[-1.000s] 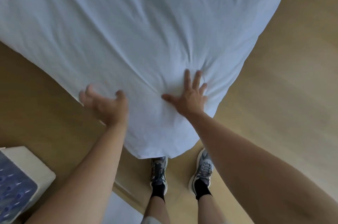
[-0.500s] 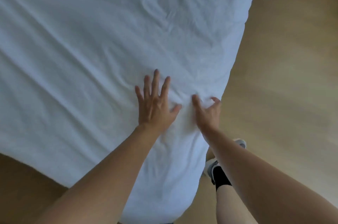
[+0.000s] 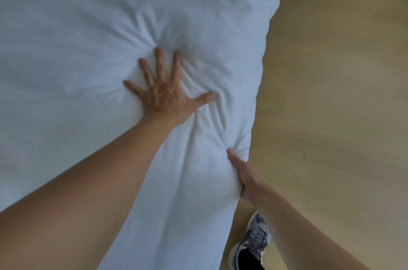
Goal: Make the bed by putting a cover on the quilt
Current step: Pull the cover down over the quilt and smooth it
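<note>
Tan wooden floor [image 3: 331, 93], grey sneaker [image 3: 254, 245] planted on it, white quilt [image 3: 88, 27] spread wide to its left

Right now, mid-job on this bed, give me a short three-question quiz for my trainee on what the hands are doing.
1. True or false: the left hand lies flat, fingers spread, on the white cover.
2. The right hand is: A) lying flat on the cover's middle; B) gripping the cover's side edge; C) hanging free, touching nothing.
3. Fill in: on the wooden floor by the cover's edge stands one grey ____.
Key: 1 true; 2 B; 3 shoe.
</note>
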Tool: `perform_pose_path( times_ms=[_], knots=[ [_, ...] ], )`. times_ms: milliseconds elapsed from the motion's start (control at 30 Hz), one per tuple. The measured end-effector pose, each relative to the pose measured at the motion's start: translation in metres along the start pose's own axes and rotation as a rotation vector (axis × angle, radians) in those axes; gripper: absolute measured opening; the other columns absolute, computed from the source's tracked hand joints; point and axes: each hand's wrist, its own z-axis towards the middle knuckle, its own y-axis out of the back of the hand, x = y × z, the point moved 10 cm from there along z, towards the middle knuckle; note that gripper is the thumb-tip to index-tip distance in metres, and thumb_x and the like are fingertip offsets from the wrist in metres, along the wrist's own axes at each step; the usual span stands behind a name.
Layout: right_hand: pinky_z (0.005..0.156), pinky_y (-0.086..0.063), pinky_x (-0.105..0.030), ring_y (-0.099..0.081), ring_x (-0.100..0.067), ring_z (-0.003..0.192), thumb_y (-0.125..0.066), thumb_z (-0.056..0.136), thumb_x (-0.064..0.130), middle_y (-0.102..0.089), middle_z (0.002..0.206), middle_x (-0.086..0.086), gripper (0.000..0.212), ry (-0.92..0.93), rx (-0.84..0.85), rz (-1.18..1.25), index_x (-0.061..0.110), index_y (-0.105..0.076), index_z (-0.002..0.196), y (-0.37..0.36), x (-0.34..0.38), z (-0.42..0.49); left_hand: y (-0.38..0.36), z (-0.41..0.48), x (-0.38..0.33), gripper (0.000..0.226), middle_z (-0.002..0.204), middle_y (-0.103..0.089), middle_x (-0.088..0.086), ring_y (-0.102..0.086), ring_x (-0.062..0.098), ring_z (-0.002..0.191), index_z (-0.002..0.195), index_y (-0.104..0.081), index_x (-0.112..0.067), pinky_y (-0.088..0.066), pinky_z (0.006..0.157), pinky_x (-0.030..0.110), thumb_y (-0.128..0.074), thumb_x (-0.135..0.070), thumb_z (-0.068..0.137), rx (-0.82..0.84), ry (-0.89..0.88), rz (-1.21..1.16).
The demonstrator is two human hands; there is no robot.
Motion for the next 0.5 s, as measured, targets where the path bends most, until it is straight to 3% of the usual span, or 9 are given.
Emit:
perform_pose_path(
  times_ms=[133, 233, 300, 367, 433, 500],
  knots=[
    [0.107, -0.045, -0.052, -0.066, -0.029, 0.117, -0.050, 0.080, 0.079, -0.069, 0.128, -0.007, 0.076, 0.023, 0.196, 0.206, 0.024, -0.068, 0.129, -0.039, 0.096, 0.024, 0.008, 0.054, -0.024, 0.129, 0.166, 0.020, -0.005, 0.018, 0.037, 0.151, 0.157, 0.012, -0.037, 0.004, 0.108, 0.079, -0.022, -0.107, 0.054, -0.001, -0.019, 0.036],
    [0.100, -0.049, -0.045, -0.069, -0.023, 0.113, -0.037, 0.091, 0.075, -0.071, 0.125, -0.005, 0.069, 0.139, 0.231, 0.221, 0.024, -0.064, 0.130, -0.054, 0.192, 0.051, 0.020, 0.096, -0.037, 0.132, 0.167, 0.016, -0.004, 0.015, 0.035, 0.153, 0.159, 0.008, -0.028, 0.004, 0.108, 0.079, -0.020, -0.107, 0.057, -0.076, -0.002, 0.043],
    [0.094, -0.053, -0.042, -0.071, -0.022, 0.107, -0.052, 0.093, 0.063, -0.074, 0.118, -0.005, 0.054, 0.157, 0.213, 0.163, 0.023, -0.064, 0.127, -0.047, 0.218, 0.064, 0.031, 0.130, -0.047, 0.137, 0.168, 0.014, -0.002, 0.012, 0.034, 0.153, 0.159, 0.006, -0.023, 0.004, 0.109, 0.078, -0.024, -0.108, 0.055, -0.119, 0.037, 0.011],
    [0.103, -0.049, -0.049, -0.068, -0.029, 0.114, -0.077, 0.076, 0.059, -0.070, 0.125, -0.010, 0.076, 0.058, 0.164, 0.134, 0.016, -0.060, 0.137, -0.028, 0.213, 0.074, 0.039, 0.165, -0.063, 0.141, 0.168, 0.012, 0.000, 0.011, 0.035, 0.153, 0.160, 0.005, -0.020, 0.005, 0.111, 0.076, -0.027, -0.108, 0.054, -0.140, 0.026, -0.018],
    [0.103, -0.049, -0.050, -0.067, -0.031, 0.116, -0.077, 0.076, 0.056, -0.069, 0.128, -0.011, 0.074, -0.004, 0.194, 0.157, 0.015, -0.061, 0.136, -0.019, 0.223, 0.076, 0.048, 0.206, -0.085, 0.140, 0.168, 0.013, 0.000, 0.011, 0.036, 0.153, 0.160, 0.006, -0.022, 0.006, 0.112, 0.074, -0.025, -0.108, 0.054, -0.141, -0.027, -0.018],
    [0.097, -0.052, -0.050, -0.064, -0.031, 0.120, -0.069, 0.074, 0.067, -0.066, 0.134, -0.010, 0.079, 0.040, 0.207, 0.212, 0.019, -0.061, 0.137, -0.020, 0.275, 0.084, 0.054, 0.247, -0.112, 0.132, 0.168, 0.014, -0.001, 0.014, 0.037, 0.153, 0.160, 0.006, -0.028, 0.005, 0.113, 0.074, -0.020, -0.107, 0.058, -0.118, -0.120, -0.017]
  ],
)
